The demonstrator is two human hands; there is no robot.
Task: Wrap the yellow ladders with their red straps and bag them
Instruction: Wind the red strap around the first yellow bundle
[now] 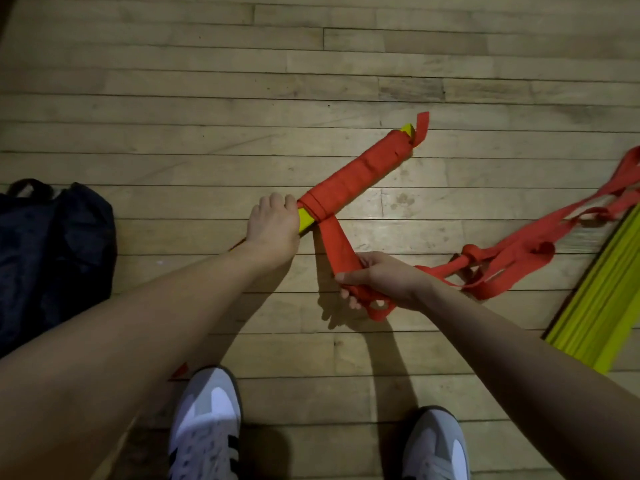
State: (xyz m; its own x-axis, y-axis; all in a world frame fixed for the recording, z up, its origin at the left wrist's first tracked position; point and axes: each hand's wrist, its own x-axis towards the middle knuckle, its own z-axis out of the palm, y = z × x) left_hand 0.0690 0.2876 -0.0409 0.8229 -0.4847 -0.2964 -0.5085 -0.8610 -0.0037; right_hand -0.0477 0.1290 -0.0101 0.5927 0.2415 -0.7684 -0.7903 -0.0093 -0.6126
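A bundle of yellow ladder rungs [306, 220] lies slantwise over the wooden floor, nearly all of it wound in red strap [360, 171]. Yellow shows only at its two ends. My left hand [273, 225] grips the near yellow end. My right hand [379, 280] holds the loose red strap [337, 247], which runs taut from the bundle's near end to my fist. More red strap [512, 252] trails off to the right across the floor. A dark bag [52, 247] sits at the left edge.
A second stack of yellow ladder rungs [602, 303] lies unwrapped at the right edge. My two white shoes [206, 424] stand at the bottom of the view. The floor is light wooden planks [207, 64].
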